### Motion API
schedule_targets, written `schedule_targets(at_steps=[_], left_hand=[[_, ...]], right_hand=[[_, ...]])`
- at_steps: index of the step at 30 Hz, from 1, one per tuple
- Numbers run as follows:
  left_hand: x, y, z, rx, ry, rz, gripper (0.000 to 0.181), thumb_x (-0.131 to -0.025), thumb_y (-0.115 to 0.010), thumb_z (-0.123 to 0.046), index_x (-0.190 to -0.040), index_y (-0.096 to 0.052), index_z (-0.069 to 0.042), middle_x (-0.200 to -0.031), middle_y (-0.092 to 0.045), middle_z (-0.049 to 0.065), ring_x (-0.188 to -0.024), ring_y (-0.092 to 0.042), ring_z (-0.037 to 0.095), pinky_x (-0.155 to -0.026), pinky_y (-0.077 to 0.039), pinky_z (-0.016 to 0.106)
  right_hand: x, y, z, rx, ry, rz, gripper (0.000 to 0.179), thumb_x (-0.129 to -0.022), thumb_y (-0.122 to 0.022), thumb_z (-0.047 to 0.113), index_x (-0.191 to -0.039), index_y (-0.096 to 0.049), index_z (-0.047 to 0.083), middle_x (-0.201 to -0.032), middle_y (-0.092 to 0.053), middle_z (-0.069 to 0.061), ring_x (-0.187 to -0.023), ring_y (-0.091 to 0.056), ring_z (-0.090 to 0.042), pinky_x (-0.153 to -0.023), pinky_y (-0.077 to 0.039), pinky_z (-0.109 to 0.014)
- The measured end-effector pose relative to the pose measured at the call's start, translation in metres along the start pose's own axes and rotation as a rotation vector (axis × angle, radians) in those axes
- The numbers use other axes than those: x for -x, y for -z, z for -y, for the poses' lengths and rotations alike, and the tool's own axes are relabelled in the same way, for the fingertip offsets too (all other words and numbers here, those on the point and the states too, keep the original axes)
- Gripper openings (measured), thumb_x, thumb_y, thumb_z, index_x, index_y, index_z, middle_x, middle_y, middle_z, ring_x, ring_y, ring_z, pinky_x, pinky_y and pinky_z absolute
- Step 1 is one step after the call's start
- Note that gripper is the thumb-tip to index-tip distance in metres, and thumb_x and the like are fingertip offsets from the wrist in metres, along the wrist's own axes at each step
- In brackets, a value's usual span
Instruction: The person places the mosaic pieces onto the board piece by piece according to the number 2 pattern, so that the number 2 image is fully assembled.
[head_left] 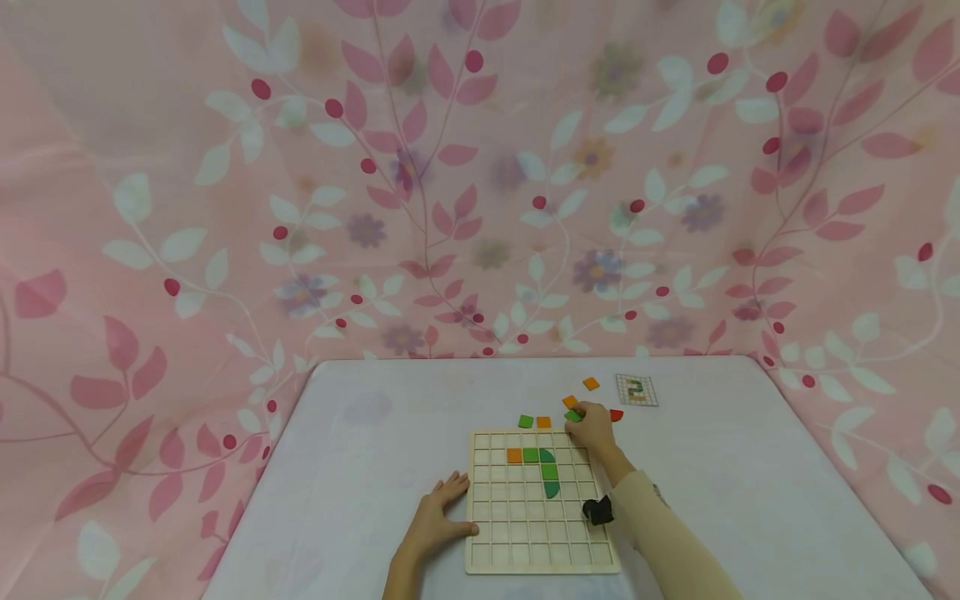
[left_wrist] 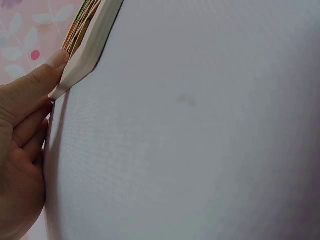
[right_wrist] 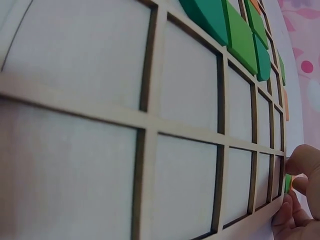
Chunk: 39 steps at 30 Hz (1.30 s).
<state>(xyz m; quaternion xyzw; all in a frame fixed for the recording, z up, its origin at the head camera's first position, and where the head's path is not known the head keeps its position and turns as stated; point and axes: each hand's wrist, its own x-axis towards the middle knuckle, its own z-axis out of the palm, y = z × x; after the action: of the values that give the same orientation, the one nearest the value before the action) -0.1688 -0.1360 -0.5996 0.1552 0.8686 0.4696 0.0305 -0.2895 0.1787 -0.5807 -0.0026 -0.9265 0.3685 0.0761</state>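
A wooden grid board (head_left: 498, 508) lies on the table, with an orange square tile (head_left: 514, 456), green square tiles (head_left: 531, 455) and dark green rounded tiles (head_left: 552, 489) set in its cells. My left hand (head_left: 435, 521) rests at the board's left edge, fingers spread and thumb on the rim. The left wrist view shows that thumb (left_wrist: 37, 80) against the board's side. Beyond the board's far right edge, my right hand (head_left: 592, 429) pinches a green tile (head_left: 573, 416). In the right wrist view its fingertips partly hide this green tile (right_wrist: 288, 183).
Behind the board lie a loose green tile (head_left: 526, 422), orange tiles (head_left: 543, 422) and a red rounded tile (head_left: 617, 415). A small pattern card (head_left: 637, 390) lies at the back right. A black wrist device (head_left: 598, 510) appears over the board's right side. Patterned cloth (head_left: 480, 208) hangs behind the table.
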Motion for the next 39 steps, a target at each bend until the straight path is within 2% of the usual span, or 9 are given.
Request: schedule_targets(at_steps=[6, 12, 15, 21, 22, 24, 30, 34, 39], left_hand=[[0.0, 0.0, -0.002, 0.007, 0.003, 0.002, 0.08, -0.06, -0.086, -0.025, -0.127, -0.054, 0.005, -0.134, -0.051, 0.018, -0.132, -0.038, 0.038, -0.11, -0.018, 0.055], [0.003, 0.001, -0.004, 0.01, 0.014, 0.011, 0.08, -0.06, -0.086, -0.022, -0.127, -0.054, 0.005, -0.135, -0.051, 0.019, -0.131, -0.037, 0.04, -0.109, -0.018, 0.058], [0.005, 0.001, -0.003, 0.022, 0.007, 0.005, 0.08, -0.06, -0.086, -0.024, -0.127, -0.054, 0.005, -0.134, -0.051, 0.02, -0.131, -0.037, 0.041, -0.109, -0.018, 0.059], [0.005, 0.0, -0.001, 0.002, -0.11, -0.04, 0.078, -0.064, -0.083, -0.034, -0.127, -0.055, 0.004, -0.131, -0.053, 0.022, -0.13, -0.041, 0.037, -0.109, -0.023, 0.056], [0.005, 0.0, 0.0, -0.003, -0.121, -0.043, 0.078, -0.065, -0.083, -0.034, -0.127, -0.055, 0.004, -0.131, -0.053, 0.022, -0.129, -0.041, 0.037, -0.108, -0.024, 0.056], [0.004, -0.001, 0.0, 0.014, -0.093, -0.038, 0.078, -0.064, -0.084, -0.032, -0.127, -0.055, 0.004, -0.132, -0.053, 0.022, -0.13, -0.04, 0.037, -0.109, -0.022, 0.056], [0.003, -0.001, 0.0, 0.045, 0.013, -0.008, 0.078, -0.06, -0.086, -0.021, -0.127, -0.055, 0.005, -0.135, -0.05, 0.022, -0.131, -0.034, 0.044, -0.107, -0.015, 0.067], [0.003, 0.0, -0.002, 0.042, 0.018, -0.012, 0.078, -0.06, -0.087, -0.02, -0.126, -0.055, 0.005, -0.135, -0.051, 0.021, -0.132, -0.035, 0.043, -0.108, -0.015, 0.065], [0.002, 0.0, -0.003, 0.039, 0.007, -0.009, 0.079, -0.06, -0.086, -0.022, -0.126, -0.055, 0.006, -0.134, -0.051, 0.02, -0.132, -0.036, 0.04, -0.11, -0.018, 0.059]], right_hand=[[-0.003, 0.003, -0.004, 0.005, -0.025, 0.039, 0.029, -0.074, -0.071, 0.009, -0.098, -0.066, -0.007, -0.088, -0.066, -0.016, -0.071, -0.054, -0.022, -0.057, -0.045, -0.03], [0.008, 0.004, -0.006, -0.166, 0.001, 0.067, 0.032, -0.078, -0.071, 0.006, -0.106, -0.064, -0.008, -0.09, -0.063, -0.015, -0.076, -0.055, -0.021, -0.067, -0.05, -0.035], [0.023, 0.002, 0.001, -0.215, 0.056, 0.08, 0.032, -0.078, -0.07, 0.003, -0.108, -0.064, -0.008, -0.089, -0.063, -0.012, -0.076, -0.055, -0.02, -0.067, -0.05, -0.032], [0.052, 0.001, 0.015, -0.223, 0.248, 0.073, 0.032, -0.073, -0.07, 0.002, -0.103, -0.066, -0.007, -0.094, -0.064, -0.015, -0.081, -0.06, -0.026, -0.068, -0.055, -0.035], [0.056, 0.001, 0.016, -0.22, 0.283, 0.077, 0.031, -0.072, -0.069, 0.001, -0.102, -0.067, -0.007, -0.094, -0.065, -0.014, -0.08, -0.06, -0.026, -0.067, -0.055, -0.034], [0.064, -0.001, 0.017, -0.208, 0.342, 0.095, 0.03, -0.072, -0.069, 0.0, -0.101, -0.067, -0.006, -0.093, -0.065, -0.012, -0.079, -0.06, -0.025, -0.066, -0.055, -0.031], [0.079, -0.009, 0.023, -0.099, 0.521, 0.116, 0.026, -0.069, -0.07, 0.0, -0.095, -0.068, -0.004, -0.087, -0.065, -0.007, -0.075, -0.057, -0.017, -0.063, -0.053, -0.025], [0.086, -0.014, 0.028, 0.0, 0.509, 0.16, 0.026, -0.07, -0.072, 0.005, -0.095, -0.069, 0.0, -0.088, -0.061, -0.003, -0.077, -0.051, -0.012, -0.063, -0.048, -0.023], [0.093, -0.019, 0.031, 0.058, 0.469, 0.204, 0.028, -0.072, -0.071, 0.008, -0.099, -0.07, 0.002, -0.094, -0.058, -0.003, -0.084, -0.051, -0.015, -0.069, -0.05, -0.028]])
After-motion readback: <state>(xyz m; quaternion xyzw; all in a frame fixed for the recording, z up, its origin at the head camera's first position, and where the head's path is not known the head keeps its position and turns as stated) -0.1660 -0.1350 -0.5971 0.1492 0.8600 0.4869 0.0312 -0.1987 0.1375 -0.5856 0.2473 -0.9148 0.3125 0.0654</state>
